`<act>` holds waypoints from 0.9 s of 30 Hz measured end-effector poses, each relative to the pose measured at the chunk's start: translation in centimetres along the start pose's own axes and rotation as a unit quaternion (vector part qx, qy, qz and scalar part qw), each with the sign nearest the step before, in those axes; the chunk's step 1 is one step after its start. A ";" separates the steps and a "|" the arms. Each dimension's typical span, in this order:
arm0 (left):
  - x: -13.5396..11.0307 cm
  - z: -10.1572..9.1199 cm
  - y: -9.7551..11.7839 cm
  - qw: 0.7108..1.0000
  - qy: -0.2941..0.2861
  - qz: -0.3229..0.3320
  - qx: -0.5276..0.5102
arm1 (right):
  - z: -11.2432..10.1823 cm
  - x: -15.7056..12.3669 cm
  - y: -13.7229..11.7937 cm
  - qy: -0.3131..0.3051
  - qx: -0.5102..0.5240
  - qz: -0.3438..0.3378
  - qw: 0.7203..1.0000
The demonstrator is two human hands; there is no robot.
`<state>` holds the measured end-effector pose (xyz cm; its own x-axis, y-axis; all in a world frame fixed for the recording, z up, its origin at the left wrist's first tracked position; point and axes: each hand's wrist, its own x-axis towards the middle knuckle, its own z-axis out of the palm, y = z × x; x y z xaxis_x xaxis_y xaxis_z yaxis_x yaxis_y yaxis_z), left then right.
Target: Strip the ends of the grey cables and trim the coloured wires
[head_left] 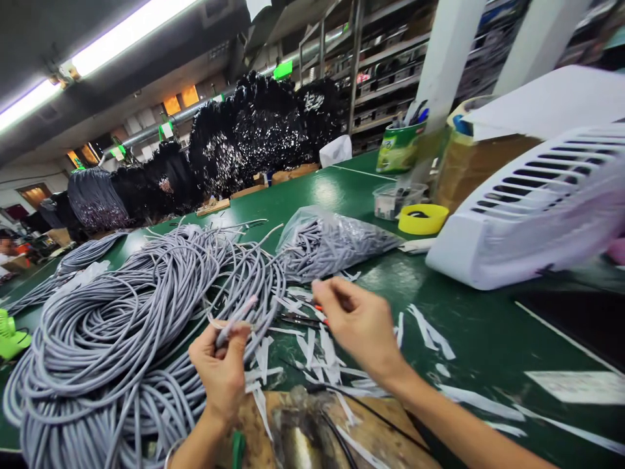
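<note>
My left hand (219, 365) is closed around a grey cable (237, 316), whose pale, stripped-looking end points up to the right. To its right, my right hand (361, 322) is raised with thumb and forefinger pinched together; what lies between the fingertips is too small to make out. Beneath that hand rests a cutting tool with red handles (301, 319), partly hidden by the fingers. White strips (329, 358) are scattered on the green table around it. A large coil of grey cables (131, 306) fills the left side, reaching close to my left hand.
Behind my hands sits a clear plastic bag (336, 244) of short grey pieces. A yellow tape roll (424, 220), a green can (398, 148) and a white slatted appliance (488, 247) stand right. A wooden board (390, 423) with a metal device is nearest me.
</note>
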<state>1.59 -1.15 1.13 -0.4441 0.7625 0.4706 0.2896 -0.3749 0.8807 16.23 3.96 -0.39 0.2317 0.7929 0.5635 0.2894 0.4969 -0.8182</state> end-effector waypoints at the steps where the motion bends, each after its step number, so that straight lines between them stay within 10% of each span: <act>1: 0.0 0.0 0.0 1.000 0.005 0.002 -0.002 | -0.2 0.4 0.1 0.032 -0.003 0.008 0.999; 15: -0.3 0.3 -0.3 0.995 -0.033 0.051 0.083 | 0.4 -2.3 -1.1 -0.062 -0.141 -0.310 0.938; 21: -0.7 0.6 -0.7 0.981 -0.129 0.094 0.107 | 0.5 -2.6 -1.6 -0.072 -0.023 -0.277 0.958; 27: -0.2 0.7 -0.8 0.991 -0.055 0.040 0.119 | -1.0 -2.0 -1.2 0.052 0.129 -0.111 0.984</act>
<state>2.05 -0.61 0.35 -0.3194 0.7933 0.5183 0.5178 -0.3120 0.7966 16.37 1.44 -0.37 0.2880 0.6212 0.7288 0.1020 0.7368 -0.6683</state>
